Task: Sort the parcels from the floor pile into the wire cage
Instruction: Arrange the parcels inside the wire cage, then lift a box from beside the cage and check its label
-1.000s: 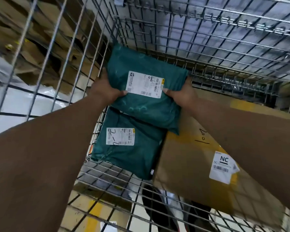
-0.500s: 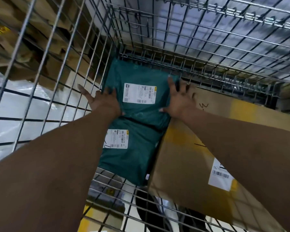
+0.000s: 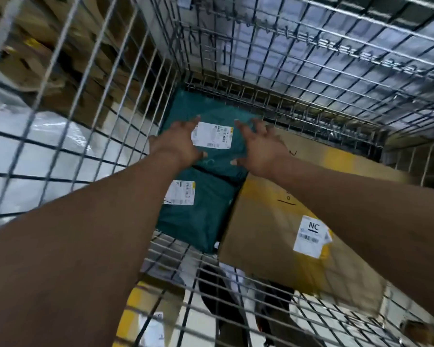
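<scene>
Two teal mailer bags lie on the floor of the wire cage (image 3: pixel 298 113), along its left wall. The far teal bag (image 3: pixel 218 156) carries a white label and rests against the back corner, partly over the near teal bag (image 3: pixel 201 214). My left hand (image 3: pixel 178 144) hovers at the far bag's left edge with fingers spread. My right hand (image 3: pixel 258 149) is over its right edge, fingers also apart. Neither hand grips the bag. A large cardboard box (image 3: pixel 273 236) with an NC label fills the cage's right side.
Stacked cardboard (image 3: pixel 43 58) and white plastic sacks (image 3: pixel 40 151) lie outside the cage's left wall. Through the mesh floor I see a yellow floor line (image 3: pixel 133 306) and dark shoes (image 3: pixel 221 296).
Both hands held the far teal bag above the cage floor, set it down in the back corner, then let go. They are now lifting off with fingers spread.
</scene>
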A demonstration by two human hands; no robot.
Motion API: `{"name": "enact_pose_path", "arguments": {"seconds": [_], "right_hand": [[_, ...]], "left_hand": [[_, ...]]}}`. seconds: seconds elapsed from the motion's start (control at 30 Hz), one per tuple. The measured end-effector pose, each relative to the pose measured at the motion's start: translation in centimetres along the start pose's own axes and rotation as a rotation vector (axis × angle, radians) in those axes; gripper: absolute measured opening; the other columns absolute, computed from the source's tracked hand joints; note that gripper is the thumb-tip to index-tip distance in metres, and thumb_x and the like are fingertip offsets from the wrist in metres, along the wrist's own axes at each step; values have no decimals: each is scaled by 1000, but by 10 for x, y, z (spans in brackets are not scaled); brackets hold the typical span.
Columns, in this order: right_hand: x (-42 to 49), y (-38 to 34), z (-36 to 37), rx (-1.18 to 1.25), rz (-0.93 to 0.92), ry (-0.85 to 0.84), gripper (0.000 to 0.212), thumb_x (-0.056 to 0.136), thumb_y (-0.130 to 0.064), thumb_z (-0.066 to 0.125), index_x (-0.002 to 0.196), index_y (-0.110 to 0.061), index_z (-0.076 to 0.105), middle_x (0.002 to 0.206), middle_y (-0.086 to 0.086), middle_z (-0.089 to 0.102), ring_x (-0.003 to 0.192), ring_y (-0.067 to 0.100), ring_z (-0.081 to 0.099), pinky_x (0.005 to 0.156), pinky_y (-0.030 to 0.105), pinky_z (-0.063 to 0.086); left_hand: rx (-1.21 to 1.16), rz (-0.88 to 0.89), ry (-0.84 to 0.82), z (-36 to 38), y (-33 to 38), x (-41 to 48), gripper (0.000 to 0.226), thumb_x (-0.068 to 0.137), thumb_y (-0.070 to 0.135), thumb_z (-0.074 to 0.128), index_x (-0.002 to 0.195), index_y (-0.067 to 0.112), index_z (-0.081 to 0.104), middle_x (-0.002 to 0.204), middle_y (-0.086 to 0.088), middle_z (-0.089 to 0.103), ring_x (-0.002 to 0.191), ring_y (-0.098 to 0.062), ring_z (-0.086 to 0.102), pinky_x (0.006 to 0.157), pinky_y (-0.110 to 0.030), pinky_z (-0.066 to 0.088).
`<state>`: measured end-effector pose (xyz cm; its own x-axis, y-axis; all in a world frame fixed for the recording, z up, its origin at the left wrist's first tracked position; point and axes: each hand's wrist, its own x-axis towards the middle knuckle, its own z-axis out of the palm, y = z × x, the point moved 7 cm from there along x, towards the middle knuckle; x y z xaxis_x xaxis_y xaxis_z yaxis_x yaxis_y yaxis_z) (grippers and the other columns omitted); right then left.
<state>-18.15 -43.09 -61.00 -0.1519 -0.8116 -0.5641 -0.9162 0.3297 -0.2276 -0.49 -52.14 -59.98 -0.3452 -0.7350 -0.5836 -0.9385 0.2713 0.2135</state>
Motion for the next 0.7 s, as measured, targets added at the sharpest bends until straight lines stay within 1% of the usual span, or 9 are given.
{"name": "enact_pose_path", "arguments": {"seconds": [0.07, 0.17, 0.27, 0.37, 0.43, 0.5, 0.57, 0.67, 0.7], "right_hand": [[-19, -15, -19, -3, -39, 8, 102, 90, -52, 72, 163, -35, 3, 170, 9, 5, 153, 39, 14, 120, 54, 24], [-45, -43, -46, -11, -111, 35, 101, 88, -49, 74, 163, -34, 8, 168, 11, 12, 150, 41, 21, 119, 56, 29], [-70, -73, -72, -43, -195, 75, 100, 88, -49, 74, 163, -34, 10, 167, 11, 15, 148, 42, 25, 115, 58, 34], [-103, -106, -100, -93, -293, 116, 97, 91, -49, 70, 163, -33, 8, 167, 11, 15, 146, 42, 29, 113, 57, 37], [-126, -125, -121, -98, -351, 152, 94, 93, -51, 67, 163, -33, 6, 167, 10, 16, 145, 42, 31, 112, 57, 39], [-152, -147, -142, -105, -422, 180, 92, 94, -50, 65, 163, -33, 5, 165, 10, 19, 144, 41, 32, 111, 57, 40], [-177, -169, -161, -137, -491, 194, 91, 95, -49, 64, 162, -34, 5, 163, 9, 22, 141, 41, 35, 110, 55, 41], [-217, -205, -177, -171, -568, 181, 88, 95, -47, 65, 162, -35, 9, 162, 8, 24, 141, 40, 35, 108, 52, 41], [-230, -220, -179, -178, -597, 176, 87, 95, -45, 65, 162, -35, 11, 161, 8, 26, 140, 40, 36, 108, 51, 41]], "left_hand": [[2, 21, -17, -10, 3, -23, 100, 84, 48, 79, 161, 44, 15, 159, -7, 35, 141, -30, 42, 114, -54, 35], [74, 49, -6, -32, 7, -59, 100, 84, 51, 77, 161, 45, 13, 159, -4, 35, 141, -29, 43, 111, -55, 40], [21, 45, 58, -65, 11, -96, 99, 82, 48, 79, 160, 44, 19, 154, -7, 42, 135, -31, 50, 105, -53, 47], [-50, 54, 157, -101, 15, -138, 92, 79, 46, 80, 156, 47, 29, 144, -5, 53, 122, -30, 60, 96, -49, 54], [-169, 75, 197, -124, 17, -169, 87, 79, 48, 81, 154, 43, 38, 145, -1, 55, 115, -25, 63, 96, -38, 55], [-374, 93, 244, -145, 12, -205, 76, 81, 40, 83, 149, 32, 50, 138, 5, 60, 110, -14, 63, 93, -19, 51], [-513, 88, 350, -164, -1, -242, 70, 81, 37, 85, 145, 27, 57, 132, 7, 64, 112, -10, 62, 95, -18, 50], [-587, 30, 477, -182, -36, -301, 63, 82, 39, 85, 140, 30, 62, 117, 10, 67, 103, -4, 62, 77, 1, 42], [-580, 12, 519, -186, -50, -322, 59, 82, 41, 84, 137, 31, 64, 116, 11, 67, 104, -3, 61, 75, 3, 39]]}}
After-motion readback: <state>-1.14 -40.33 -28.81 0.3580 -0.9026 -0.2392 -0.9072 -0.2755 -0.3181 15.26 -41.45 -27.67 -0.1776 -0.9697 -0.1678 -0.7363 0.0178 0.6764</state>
